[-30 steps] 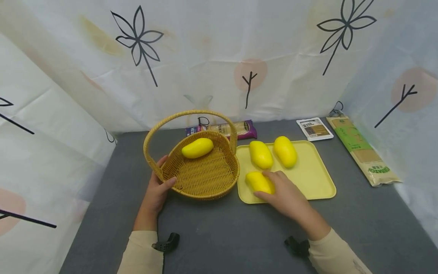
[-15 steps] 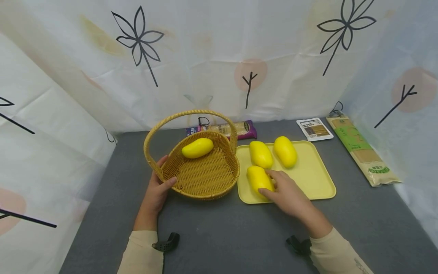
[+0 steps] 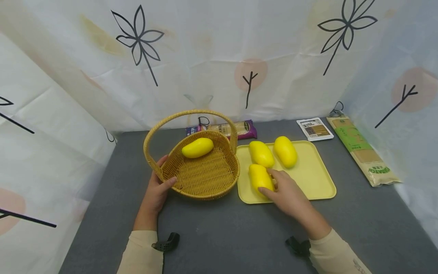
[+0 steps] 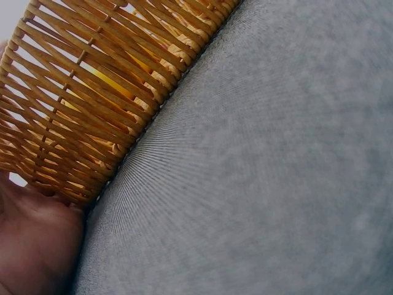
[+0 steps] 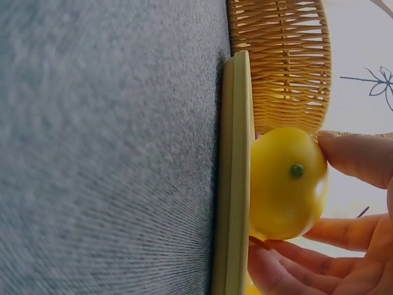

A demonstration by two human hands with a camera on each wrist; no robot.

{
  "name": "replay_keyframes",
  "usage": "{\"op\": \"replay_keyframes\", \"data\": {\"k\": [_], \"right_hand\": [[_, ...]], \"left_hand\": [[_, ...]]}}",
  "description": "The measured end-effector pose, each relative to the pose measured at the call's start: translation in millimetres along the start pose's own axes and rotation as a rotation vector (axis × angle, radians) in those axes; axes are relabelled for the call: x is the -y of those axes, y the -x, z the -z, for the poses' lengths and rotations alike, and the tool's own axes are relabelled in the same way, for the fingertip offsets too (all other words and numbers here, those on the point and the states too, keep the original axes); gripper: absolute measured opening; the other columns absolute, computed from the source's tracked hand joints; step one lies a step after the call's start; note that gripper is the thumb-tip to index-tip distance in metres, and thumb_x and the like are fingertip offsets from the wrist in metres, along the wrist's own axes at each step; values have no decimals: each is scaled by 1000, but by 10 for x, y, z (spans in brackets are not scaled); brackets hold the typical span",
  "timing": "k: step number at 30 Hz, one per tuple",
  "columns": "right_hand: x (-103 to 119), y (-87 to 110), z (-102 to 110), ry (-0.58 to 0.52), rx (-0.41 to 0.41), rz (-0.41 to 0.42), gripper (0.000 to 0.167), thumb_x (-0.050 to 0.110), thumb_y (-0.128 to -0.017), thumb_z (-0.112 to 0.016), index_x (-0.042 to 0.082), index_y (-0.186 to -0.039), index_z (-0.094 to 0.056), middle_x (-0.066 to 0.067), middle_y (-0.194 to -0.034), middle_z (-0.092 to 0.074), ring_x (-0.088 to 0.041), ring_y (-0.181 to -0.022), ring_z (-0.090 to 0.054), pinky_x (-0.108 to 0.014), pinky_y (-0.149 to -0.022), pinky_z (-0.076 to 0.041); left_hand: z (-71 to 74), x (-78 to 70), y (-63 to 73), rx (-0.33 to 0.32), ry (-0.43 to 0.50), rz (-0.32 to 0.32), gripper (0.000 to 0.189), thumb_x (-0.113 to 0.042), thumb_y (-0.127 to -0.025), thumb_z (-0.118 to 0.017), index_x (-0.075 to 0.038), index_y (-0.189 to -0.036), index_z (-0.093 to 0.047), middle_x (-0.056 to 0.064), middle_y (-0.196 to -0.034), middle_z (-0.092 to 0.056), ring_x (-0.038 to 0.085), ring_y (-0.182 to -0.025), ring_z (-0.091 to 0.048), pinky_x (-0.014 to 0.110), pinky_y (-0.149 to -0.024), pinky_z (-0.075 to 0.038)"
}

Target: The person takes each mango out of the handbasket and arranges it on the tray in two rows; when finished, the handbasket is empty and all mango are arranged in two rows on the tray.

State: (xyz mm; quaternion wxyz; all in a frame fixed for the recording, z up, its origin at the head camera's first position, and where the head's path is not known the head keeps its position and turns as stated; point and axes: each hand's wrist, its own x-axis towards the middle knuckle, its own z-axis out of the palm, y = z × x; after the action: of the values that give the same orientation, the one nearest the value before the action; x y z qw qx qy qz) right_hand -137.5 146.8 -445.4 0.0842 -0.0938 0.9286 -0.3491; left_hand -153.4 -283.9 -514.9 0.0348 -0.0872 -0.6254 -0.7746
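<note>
My left hand grips the left side of a woven basket, thumb over the rim, near the foot of its tall handle. One yellow mango lies inside the basket against the far wall. To the right, my right hand holds another mango on a pale yellow tray, thumb on the near side and fingers on the far side. In the right wrist view this mango rests on the tray with its green stem spot facing the camera. Two more mangoes lie behind it.
A purple-ended noodle packet lies behind the basket. Beyond the tray are a small white packet and a long green and beige packet. Patterned cloth hangs round the back and sides of the grey table.
On the tray, my right hand has shifted the near mango slightly away and to the right, turning it more upright in view, close to the mango behind. My left hand and the basket stay put.
</note>
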Motion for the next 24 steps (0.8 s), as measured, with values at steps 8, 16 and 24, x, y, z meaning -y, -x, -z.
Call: {"op": "replay_keyframes", "data": {"k": [8, 16, 24], "right_hand": [[36, 46, -5, 51, -6, -56, 79, 44, -99, -81, -8, -152, -55, -27, -141, -61, -39, -117, -61, -59, -101, -50], [40, 63, 5, 42, 1, -71, 85, 52, -97, -81, -3, -156, -52, -26, -148, -58, -41, -122, -62, -62, -103, -50], [17, 18, -73, -9, 5, 9, 84, 43, -99, -82, -2, -161, -46, -26, -150, -55, -42, -130, -56, -63, -109, -44]], "left_hand": [[16, 16, -8, 16, -2, -11, 79, 10, -104, -62, -16, -172, -30, 22, -165, -36, 37, -142, -44, 31, -110, -43], [6, 15, -9, 16, 3, -10, 79, 11, -104, -61, -16, -172, -31, 22, -166, -36, 37, -142, -44, 32, -111, -42], [5, 16, -16, 11, -4, -10, 79, 11, -103, -62, -14, -172, -30, 23, -166, -35, 39, -142, -43, 33, -111, -41]]}}
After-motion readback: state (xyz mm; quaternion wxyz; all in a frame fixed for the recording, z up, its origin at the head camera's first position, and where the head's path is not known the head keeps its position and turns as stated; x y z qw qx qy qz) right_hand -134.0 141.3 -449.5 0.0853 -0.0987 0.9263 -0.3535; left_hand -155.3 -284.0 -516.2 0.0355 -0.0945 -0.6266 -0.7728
